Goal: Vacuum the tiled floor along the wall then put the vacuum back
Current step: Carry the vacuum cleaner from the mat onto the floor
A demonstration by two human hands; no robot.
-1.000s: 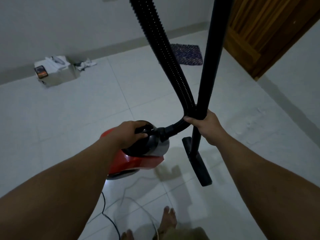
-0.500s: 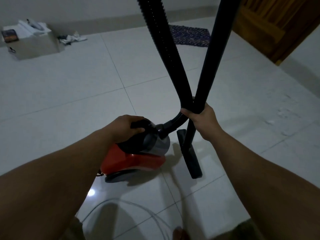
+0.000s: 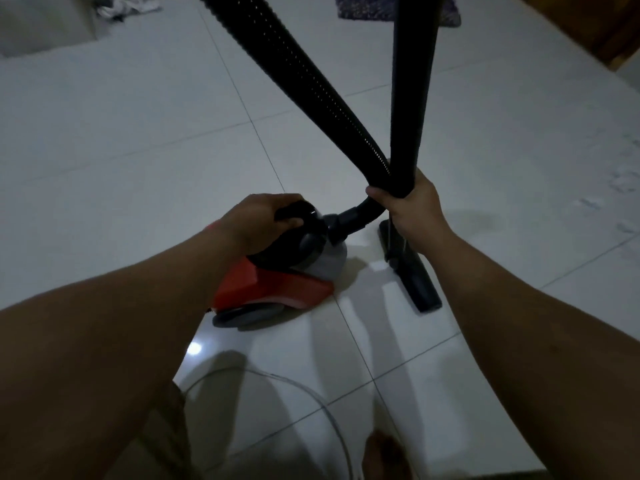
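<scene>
Left hand: the left hand (image 3: pixel 266 216) is curled over the black carry handle (image 3: pixel 294 211) on top of the vacuum body, fingers wrapped round it.
Right hand: the right hand (image 3: pixel 412 206) grips two parts together, the rigid black wand (image 3: pixel 412 98) and the ribbed black hose (image 3: pixel 311 81), at the point where they cross; the thumb lies across the hose.
Vacuum body: the red canister vacuum (image 3: pixel 273 285), with a black and grey top, sits low over the tiled floor (image 3: pixel 121 150) between the two forearms, a grey wheel (image 3: pixel 242 318) under it. Whether the wheel touches the tile cannot be told.
Hose: it leaves the front collar of the canister, bends upward under the right hand and runs up and to the left out of the top edge.
Wand: it stands nearly upright, rising out of the top edge.
Floor nozzle: the black floor nozzle (image 3: pixel 412 271) at the foot of the wand lies just right of the canister, at floor level.
Cord: a thin cord (image 3: pixel 277 377) curves in a loop across the tiles near the bottom edge.
Surroundings: a patterned mat (image 3: pixel 367 8) lies at the top, behind the wand; a pale box (image 3: pixel 41 26) and crumpled cloth (image 3: pixel 128 5) are at the upper left; a wooden door (image 3: pixel 588 26) fills the upper right corner.
Foot: a bare foot (image 3: pixel 384 459) shows at the bottom edge.
</scene>
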